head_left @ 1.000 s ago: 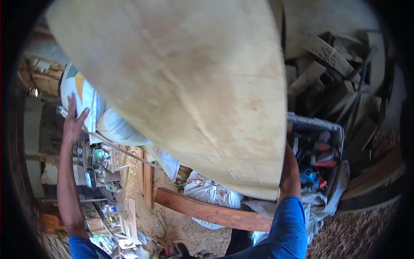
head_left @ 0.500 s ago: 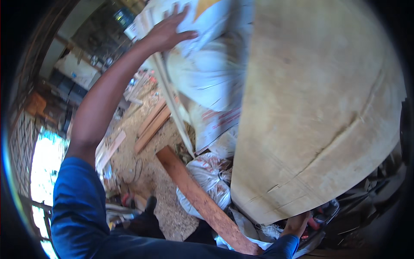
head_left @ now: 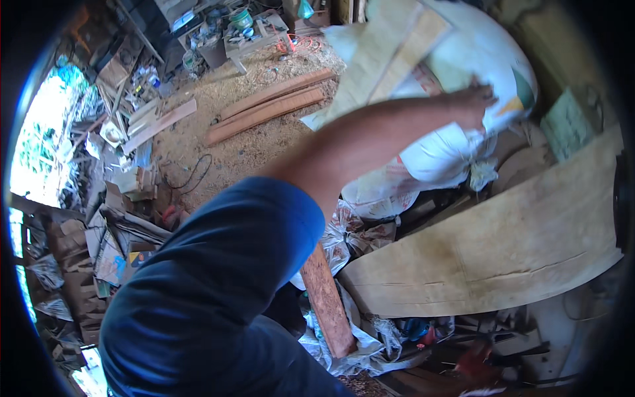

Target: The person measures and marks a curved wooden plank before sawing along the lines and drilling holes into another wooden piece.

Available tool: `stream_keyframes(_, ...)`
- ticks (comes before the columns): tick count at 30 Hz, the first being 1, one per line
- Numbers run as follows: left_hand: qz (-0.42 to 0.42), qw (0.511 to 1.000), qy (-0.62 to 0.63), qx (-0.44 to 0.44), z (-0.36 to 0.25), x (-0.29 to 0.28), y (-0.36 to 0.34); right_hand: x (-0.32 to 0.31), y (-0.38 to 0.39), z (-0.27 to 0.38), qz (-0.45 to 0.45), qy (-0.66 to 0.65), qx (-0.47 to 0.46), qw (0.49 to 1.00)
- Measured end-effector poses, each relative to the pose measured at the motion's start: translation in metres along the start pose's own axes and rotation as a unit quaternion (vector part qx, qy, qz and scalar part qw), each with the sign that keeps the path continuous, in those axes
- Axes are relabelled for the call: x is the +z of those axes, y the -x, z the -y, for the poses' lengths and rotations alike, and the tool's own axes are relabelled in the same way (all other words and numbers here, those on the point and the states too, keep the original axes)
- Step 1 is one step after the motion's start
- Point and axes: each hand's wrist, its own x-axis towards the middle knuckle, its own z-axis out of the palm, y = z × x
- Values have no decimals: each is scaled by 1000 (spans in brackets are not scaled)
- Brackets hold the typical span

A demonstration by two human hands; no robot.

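Observation:
My left arm reaches across toward the upper right. My left hand is against a bulging white sack, its fingers slightly blurred but apart, with nothing seen in them. Below that hand, a large tan sheet, with a creased, cracked line along its lower part, slants across the right side. No hand is seen touching the sheet. My right hand does not show. Beside my left sleeve, a reddish-brown plank stands out from under my arm, its lower end on crumpled white plastic.
Pale flat boards lean by the sacks. Reddish planks lie on the shaving-strewn floor. A cluttered workbench stands at the back. Scrap and cartons crowd the left; dark debris and a blurred reddish shape lie low right.
The view has swung. The tan sheet has dropped away from in front of the sacks and appears lower and narrower. My left hand now appears farther right; my right hand has left the sheet's lower edge.

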Motion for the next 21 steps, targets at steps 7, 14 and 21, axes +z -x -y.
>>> stream_keyframes(7, 117, 807, 572, -87, -131, 33, 401, -52, 239, 207, 17, -47, 53, 997)
stream_keyframes(14, 455, 166, 789, -378, -77, -102, 693, -37, 506, 348, 215, -20, 149, 965)
stream_keyframes(21, -159, 243, 811, -508, 137, -233, 754, 165, 688, 525, 472, -271, 315, 778)
